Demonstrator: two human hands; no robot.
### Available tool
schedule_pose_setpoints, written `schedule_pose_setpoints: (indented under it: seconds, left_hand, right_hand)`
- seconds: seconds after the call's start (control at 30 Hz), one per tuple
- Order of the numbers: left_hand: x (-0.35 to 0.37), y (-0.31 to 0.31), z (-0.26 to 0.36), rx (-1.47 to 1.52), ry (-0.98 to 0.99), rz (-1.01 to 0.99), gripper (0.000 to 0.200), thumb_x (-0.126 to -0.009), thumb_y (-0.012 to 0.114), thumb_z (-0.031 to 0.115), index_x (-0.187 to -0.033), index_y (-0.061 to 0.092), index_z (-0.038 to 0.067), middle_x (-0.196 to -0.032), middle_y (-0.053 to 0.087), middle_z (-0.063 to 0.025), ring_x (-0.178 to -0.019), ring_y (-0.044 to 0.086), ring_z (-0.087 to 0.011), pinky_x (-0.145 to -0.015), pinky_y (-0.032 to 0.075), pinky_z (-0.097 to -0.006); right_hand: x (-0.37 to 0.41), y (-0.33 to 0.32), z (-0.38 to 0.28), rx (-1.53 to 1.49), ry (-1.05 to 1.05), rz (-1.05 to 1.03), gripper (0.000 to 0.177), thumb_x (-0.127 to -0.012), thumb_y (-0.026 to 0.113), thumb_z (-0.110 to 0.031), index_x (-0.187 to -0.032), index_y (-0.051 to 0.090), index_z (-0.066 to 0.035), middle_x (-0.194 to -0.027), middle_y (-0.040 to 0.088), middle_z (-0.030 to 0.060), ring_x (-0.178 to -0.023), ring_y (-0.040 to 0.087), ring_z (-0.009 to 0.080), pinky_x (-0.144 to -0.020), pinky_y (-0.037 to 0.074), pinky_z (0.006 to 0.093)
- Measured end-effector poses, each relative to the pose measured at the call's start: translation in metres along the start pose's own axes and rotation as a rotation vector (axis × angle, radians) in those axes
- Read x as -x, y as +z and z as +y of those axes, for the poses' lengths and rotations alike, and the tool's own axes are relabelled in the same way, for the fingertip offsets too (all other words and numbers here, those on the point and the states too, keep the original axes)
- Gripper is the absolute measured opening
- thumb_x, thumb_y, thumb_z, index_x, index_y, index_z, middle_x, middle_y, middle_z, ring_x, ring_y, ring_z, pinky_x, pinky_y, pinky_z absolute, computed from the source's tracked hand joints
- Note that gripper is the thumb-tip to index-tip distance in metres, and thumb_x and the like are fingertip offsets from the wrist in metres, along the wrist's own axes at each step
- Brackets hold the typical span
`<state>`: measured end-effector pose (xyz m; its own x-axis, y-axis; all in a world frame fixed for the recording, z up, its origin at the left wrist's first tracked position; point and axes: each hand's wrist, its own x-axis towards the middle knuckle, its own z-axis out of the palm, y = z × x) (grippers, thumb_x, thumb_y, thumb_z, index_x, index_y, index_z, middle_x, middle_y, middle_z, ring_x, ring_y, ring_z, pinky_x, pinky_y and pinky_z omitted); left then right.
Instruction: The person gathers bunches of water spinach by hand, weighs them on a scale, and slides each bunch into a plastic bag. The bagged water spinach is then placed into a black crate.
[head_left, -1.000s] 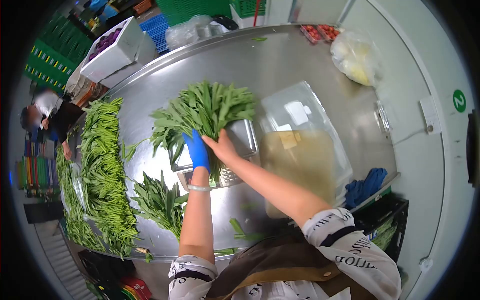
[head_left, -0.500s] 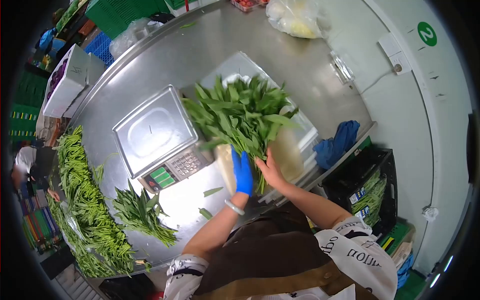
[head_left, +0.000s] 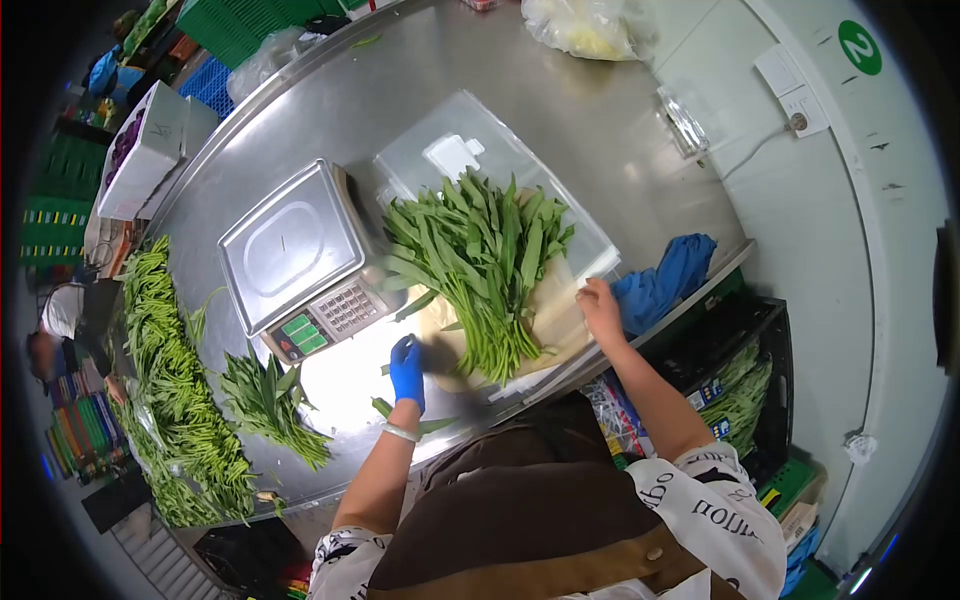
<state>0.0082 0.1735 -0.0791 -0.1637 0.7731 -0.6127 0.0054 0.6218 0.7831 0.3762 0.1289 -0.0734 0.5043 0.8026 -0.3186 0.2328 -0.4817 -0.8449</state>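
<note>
A large bunch of leafy greens (head_left: 485,265) lies on a brownish sheet (head_left: 560,325) over clear plastic bags (head_left: 520,150). My left hand (head_left: 407,372), in a blue glove, is just left of the stems above the metal table; whether its curled fingers hold anything is hidden. My bare right hand (head_left: 600,308) is pinched at the right edge of the bags, beside a blue cloth (head_left: 665,285); what lies between its fingertips is too small to make out. To the left of the bunch stands a digital scale (head_left: 292,250) with a bare pan.
A smaller bunch of greens (head_left: 270,405) and a long pile of green stems (head_left: 180,380) lie at the left. A white box (head_left: 150,150) stands behind them. Beyond the table's right edge is a black crate (head_left: 775,375) with packed greens. A co-worker (head_left: 65,320) is at far left.
The bunch, held between both hands before, now rests spread on the sheet. My left hand has moved left and down, my right hand right and up to the bags' edge.
</note>
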Motion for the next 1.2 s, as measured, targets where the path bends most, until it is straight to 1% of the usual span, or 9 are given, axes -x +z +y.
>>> schedule_pose_setpoints:
  seconds: [0.17,0.37,0.57,0.63,0.8,0.9,0.93,1.07,1.2]
  left_hand:
    - [0.013,0.021,0.021,-0.164,0.048,0.037,0.034,-0.081,0.067,0.013,-0.114,0.058,0.010,-0.084,0.056,-0.0017,-0.067,0.049,-0.0094,-0.059,0.042,-0.0231]
    - [-0.019,0.021,-0.008,-0.649,0.245,-0.206,0.033,-0.082,0.066,0.022,-0.112,0.063,0.010,-0.078,0.063,-0.0100,-0.072,0.060,-0.0223,-0.068,0.048,-0.0336]
    - [0.026,0.043,0.066,-1.162,0.822,-0.068,0.031,-0.084,0.056,0.014,-0.112,0.057,0.000,-0.074,0.064,-0.0184,-0.060,0.062,-0.0346,-0.058,0.050,-0.0439]
    - [0.055,0.050,0.108,-1.234,0.830,-0.074,0.031,-0.081,0.054,0.010,-0.109,0.058,0.000,-0.070,0.063,-0.0184,-0.060,0.062,-0.0338,-0.057,0.049,-0.0454]
    - [0.069,0.034,0.115,-1.702,0.914,-0.400,0.053,-0.077,0.057,0.007,-0.129,0.047,0.003,-0.104,0.063,-0.0157,-0.077,0.061,-0.0292,-0.070,0.049,-0.0400]
    - [0.060,0.013,0.079,-1.462,0.957,-0.464,0.059,-0.077,0.060,0.009,-0.133,0.044,0.006,-0.108,0.064,-0.0157,-0.079,0.062,-0.0296,-0.073,0.049,-0.0401]
    - [0.060,0.010,0.070,-1.297,0.852,-0.507,0.070,-0.076,0.066,0.018,-0.140,0.038,0.012,-0.126,0.055,-0.0166,-0.099,0.058,-0.0344,-0.085,0.046,-0.0449]
    - [0.098,0.004,0.071,-1.386,0.791,-0.410,0.088,-0.069,0.076,0.033,-0.144,0.031,0.020,-0.148,0.029,-0.0152,-0.125,0.036,-0.0445,-0.100,0.031,-0.0558]
    - [0.083,0.002,0.032,-1.398,0.958,-0.261,0.084,-0.070,0.074,0.032,-0.142,0.035,0.019,-0.145,0.034,-0.0160,-0.124,0.037,-0.0421,-0.100,0.031,-0.0529]
  right_hand:
    - [-0.011,-0.015,-0.024,-0.072,0.013,-0.213,0.035,-0.083,0.054,-0.001,-0.117,0.049,-0.004,-0.096,0.064,0.0123,-0.085,0.062,0.0255,-0.075,0.048,0.0356]
    - [-0.042,-0.035,-0.027,0.885,-0.927,-0.250,0.035,-0.077,0.051,-0.001,-0.111,0.054,-0.008,-0.092,0.058,0.0082,-0.094,0.056,0.0278,-0.082,0.047,0.0363]
    - [-0.014,0.012,-0.133,0.552,-1.495,-0.303,0.013,-0.074,0.054,-0.012,-0.080,0.065,-0.006,-0.086,0.058,0.0060,-0.093,0.054,0.0230,-0.082,0.046,0.0385]
    - [0.033,0.031,-0.169,0.784,-1.584,-0.557,0.010,-0.071,0.058,-0.017,-0.070,0.063,-0.008,-0.078,0.059,0.0038,-0.089,0.055,0.0218,-0.078,0.046,0.0370]
    - [0.089,0.096,-0.125,0.766,-1.112,-0.562,0.011,-0.070,0.063,-0.021,-0.067,0.064,-0.010,-0.071,0.059,0.0008,-0.084,0.055,0.0198,-0.076,0.043,0.0329]
    - [0.097,0.120,-0.090,0.677,-1.115,-0.474,0.012,-0.072,0.063,-0.021,-0.067,0.064,-0.010,-0.073,0.059,0.0021,-0.084,0.055,0.0195,-0.076,0.042,0.0332]
    - [0.097,0.118,-0.087,0.712,-1.101,-0.460,0.013,-0.073,0.063,-0.022,-0.068,0.063,-0.010,-0.074,0.059,0.0026,-0.084,0.055,0.0199,-0.076,0.042,0.0338]
    - [0.105,0.112,-0.084,0.700,-1.077,-0.454,0.012,-0.074,0.063,-0.021,-0.072,0.062,-0.009,-0.076,0.059,0.0022,-0.084,0.055,0.0200,-0.076,0.042,0.0337]
    - [0.119,0.096,-0.099,0.760,-1.063,-0.537,0.025,-0.072,0.068,-0.023,-0.091,0.062,-0.009,-0.089,0.059,0.0034,-0.089,0.055,0.0215,-0.083,0.042,0.0344]
